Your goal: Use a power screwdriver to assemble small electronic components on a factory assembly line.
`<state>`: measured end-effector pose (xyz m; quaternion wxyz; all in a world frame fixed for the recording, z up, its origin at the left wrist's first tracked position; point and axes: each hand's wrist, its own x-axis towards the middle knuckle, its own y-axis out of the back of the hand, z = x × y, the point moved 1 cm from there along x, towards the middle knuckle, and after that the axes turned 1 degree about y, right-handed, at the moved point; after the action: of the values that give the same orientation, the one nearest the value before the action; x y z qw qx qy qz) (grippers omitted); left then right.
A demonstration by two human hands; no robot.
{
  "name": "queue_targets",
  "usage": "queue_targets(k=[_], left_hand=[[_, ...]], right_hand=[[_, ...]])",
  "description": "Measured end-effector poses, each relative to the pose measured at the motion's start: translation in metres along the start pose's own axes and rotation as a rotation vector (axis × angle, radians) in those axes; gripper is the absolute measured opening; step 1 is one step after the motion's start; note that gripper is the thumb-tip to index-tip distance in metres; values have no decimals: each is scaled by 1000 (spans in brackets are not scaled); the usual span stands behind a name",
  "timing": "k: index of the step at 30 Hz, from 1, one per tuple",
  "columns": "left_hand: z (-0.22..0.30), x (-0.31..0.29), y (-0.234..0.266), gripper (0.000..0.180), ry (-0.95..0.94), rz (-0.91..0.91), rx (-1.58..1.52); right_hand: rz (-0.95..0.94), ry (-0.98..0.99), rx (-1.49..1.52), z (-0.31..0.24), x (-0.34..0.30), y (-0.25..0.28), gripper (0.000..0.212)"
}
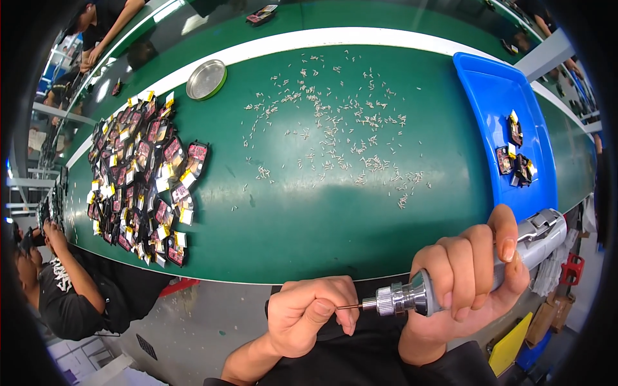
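Observation:
My right hand (467, 276) is wrapped round the grey body of an electric screwdriver (544, 241), held sideways at the table's near edge. Its silver chuck (389, 300) points left. From the chuck a thin dark bit (348, 307) sticks out, and the fingers of my left hand (312, 315) pinch its end. Whether anything sits on the tip is hidden by those fingers. Beyond my hands, many tiny pale screws or pins (335, 128) lie scattered over the green table (283, 219).
Many small dark units with pinkish faces and white-yellow tabs (138, 174) are packed at the left. A round metal dish (206, 79) stands behind them. At right, a blue tray (479, 128) holds several similar units. Co-workers (71, 283) sit at the left and far left.

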<state>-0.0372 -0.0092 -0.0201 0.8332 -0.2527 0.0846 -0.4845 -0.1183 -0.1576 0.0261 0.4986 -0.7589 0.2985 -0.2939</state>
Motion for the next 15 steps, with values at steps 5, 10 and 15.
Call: queue_targets(k=[5, 10, 15], left_hand=[[3, 0, 2, 36, 34, -18, 16], [9, 2, 6, 28, -20, -18, 221], [13, 6, 2, 20, -129, -18, 521]], right_hand=[[-31, -46, 30, -1, -5, 5, 12], [-30, -16, -39, 2, -2, 3, 11], [-34, -2, -75, 1, -6, 1, 11]])
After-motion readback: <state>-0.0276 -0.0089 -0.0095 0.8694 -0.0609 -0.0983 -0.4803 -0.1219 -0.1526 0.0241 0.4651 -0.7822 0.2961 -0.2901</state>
